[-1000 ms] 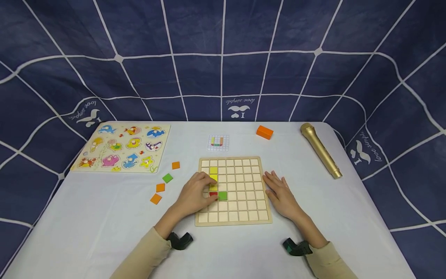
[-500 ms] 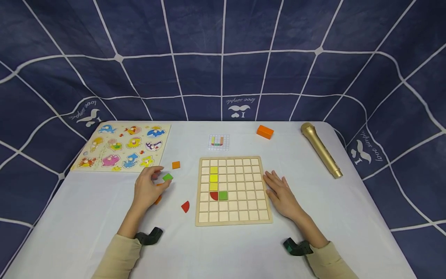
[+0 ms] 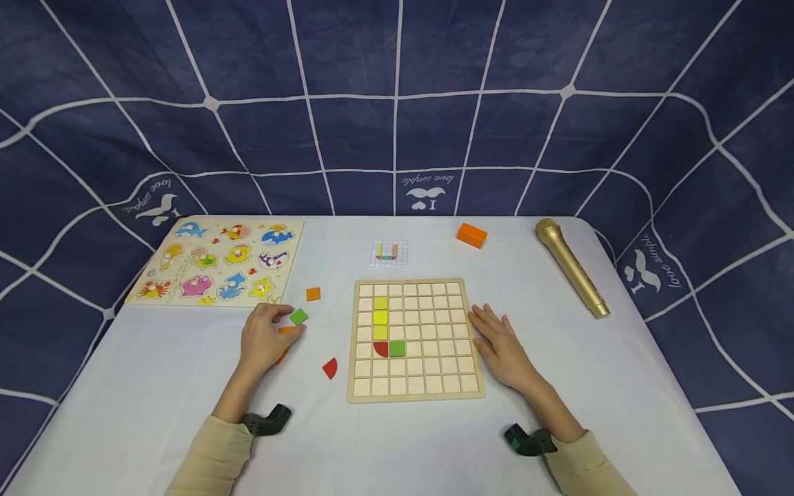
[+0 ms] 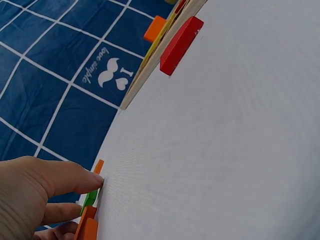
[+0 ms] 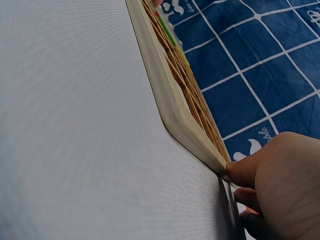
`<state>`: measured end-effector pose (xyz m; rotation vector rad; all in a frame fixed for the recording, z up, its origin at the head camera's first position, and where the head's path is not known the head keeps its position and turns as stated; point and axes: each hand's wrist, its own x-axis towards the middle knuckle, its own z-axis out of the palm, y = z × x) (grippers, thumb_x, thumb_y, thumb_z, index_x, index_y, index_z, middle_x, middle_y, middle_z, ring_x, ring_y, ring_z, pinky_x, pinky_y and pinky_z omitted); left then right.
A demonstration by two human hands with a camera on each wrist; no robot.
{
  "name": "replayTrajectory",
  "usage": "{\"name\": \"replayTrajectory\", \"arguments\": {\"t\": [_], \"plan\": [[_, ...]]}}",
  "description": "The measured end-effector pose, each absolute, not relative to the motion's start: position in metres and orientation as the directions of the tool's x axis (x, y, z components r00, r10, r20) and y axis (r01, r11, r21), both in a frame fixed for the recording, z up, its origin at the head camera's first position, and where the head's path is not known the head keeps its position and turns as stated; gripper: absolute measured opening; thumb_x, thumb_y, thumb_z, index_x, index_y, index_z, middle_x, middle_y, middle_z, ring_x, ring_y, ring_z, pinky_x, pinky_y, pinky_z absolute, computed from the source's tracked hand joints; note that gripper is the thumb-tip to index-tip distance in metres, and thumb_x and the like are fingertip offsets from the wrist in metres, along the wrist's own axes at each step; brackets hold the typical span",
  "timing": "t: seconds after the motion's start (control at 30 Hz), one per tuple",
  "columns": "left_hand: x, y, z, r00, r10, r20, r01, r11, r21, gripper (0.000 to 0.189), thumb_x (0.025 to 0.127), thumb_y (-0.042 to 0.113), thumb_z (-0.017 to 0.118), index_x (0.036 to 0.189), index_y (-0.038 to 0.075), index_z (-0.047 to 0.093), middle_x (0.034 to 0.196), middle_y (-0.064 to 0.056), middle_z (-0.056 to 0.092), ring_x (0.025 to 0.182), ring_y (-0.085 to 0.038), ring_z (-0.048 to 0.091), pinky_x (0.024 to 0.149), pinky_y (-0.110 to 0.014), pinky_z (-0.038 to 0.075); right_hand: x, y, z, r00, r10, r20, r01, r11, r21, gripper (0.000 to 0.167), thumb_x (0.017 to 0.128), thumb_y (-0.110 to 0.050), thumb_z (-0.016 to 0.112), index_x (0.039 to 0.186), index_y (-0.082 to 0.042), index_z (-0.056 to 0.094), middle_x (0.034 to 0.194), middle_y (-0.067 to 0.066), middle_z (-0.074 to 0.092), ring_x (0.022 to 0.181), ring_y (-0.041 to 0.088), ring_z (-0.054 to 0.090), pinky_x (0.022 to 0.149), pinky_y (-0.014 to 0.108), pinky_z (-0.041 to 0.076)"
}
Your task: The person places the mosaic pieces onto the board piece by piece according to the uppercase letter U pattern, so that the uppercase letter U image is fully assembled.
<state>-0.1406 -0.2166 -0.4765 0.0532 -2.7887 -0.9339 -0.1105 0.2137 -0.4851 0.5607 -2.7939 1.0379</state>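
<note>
Green tile [image 3: 299, 317] lies at two o'clock from the nearer left hand [image 3: 263, 339]; grip parted slightly about it, pinch cannot be confirmed.

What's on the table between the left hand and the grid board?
The head view shows a red wedge between the left hand and the grid board, an orange tile farther back, and a green tile right by the hand.

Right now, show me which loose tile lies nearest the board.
The red wedge on the table, just left of the board; the loose green tile and orange tiles all lie farther left.
</note>
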Motion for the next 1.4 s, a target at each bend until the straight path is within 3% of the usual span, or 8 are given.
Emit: {"name": "replayTrajectory", "arguments": {"t": [0.67, 0.97, 1.27, 1.4], "plan": [[-0.144, -0.214, -0.481, -0.967, -0.094, 0.236, 0.076, 0.779, 0.623, 0.03, 0.071, 0.011, 0.076, 0.098, 0.0, 0.068, 0.093, -0.012, 0.051, 0.084, -0.025, 0.046, 0.072, -0.036, 0.031, -0.109, 0.216, -0.485, -0.925, -0.308, 0.224, -0.379, 0.694, -0.612, 0.048, 0.09, -0.005, 0.055, 0.135, 0.004, 0.042, 0.141, 0.02, 0.036, 0.135, 0.036, 0.02, 0.105, 0.057, 0.005], [-0.143, -0.212, -0.469, -0.971, -0.106, 0.214, 0.064, 0.749, 0.66, 0.029, 0.072, 0.006, 0.073, 0.099, 0.001, 0.066, 0.092, -0.012, 0.063, 0.086, -0.027, 0.053, 0.077, -0.04, 0.036, -0.109, 0.215, -0.484, -0.928, -0.306, 0.212, -0.37, 0.69, -0.622, 0.048, 0.09, -0.005, 0.055, 0.135, 0.003, 0.042, 0.142, 0.018, 0.035, 0.136, 0.034, 0.019, 0.105, 0.056, 0.004], [-0.138, -0.183, -0.45, -0.958, 0.019, 0.285, 0.213, 0.715, 0.666, 0.028, 0.068, 0.008, 0.077, 0.094, 0.004, 0.068, 0.087, -0.007, 0.063, 0.082, -0.025, 0.052, 0.066, -0.035, 0.035, -0.11, 0.213, -0.484, -0.927, -0.306, 0.218, -0.374, 0.694, -0.615, 0.048, 0.09, -0.006, 0.056, 0.135, 0.003, 0.042, 0.142, 0.018, 0.035, 0.135, 0.034, 0.02, 0.105, 0.056, 0.005], [-0.136, -0.16, -0.444, -0.952, 0.094, 0.292, 0.273, 0.695, 0.665, 0.028, 0.067, 0.009, 0.078, 0.093, 0.006, 0.069, 0.087, -0.005, 0.062, 0.082, -0.024, 0.051, 0.068, -0.036, 0.035, -0.11, 0.213, -0.484, -0.93, -0.304, 0.209, -0.367, 0.702, -0.611, 0.048, 0.09, -0.006, 0.056, 0.135, 0.002, 0.042, 0.143, 0.017, 0.035, 0.136, 0.033, 0.019, 0.105, 0.056, 0.004]]}}
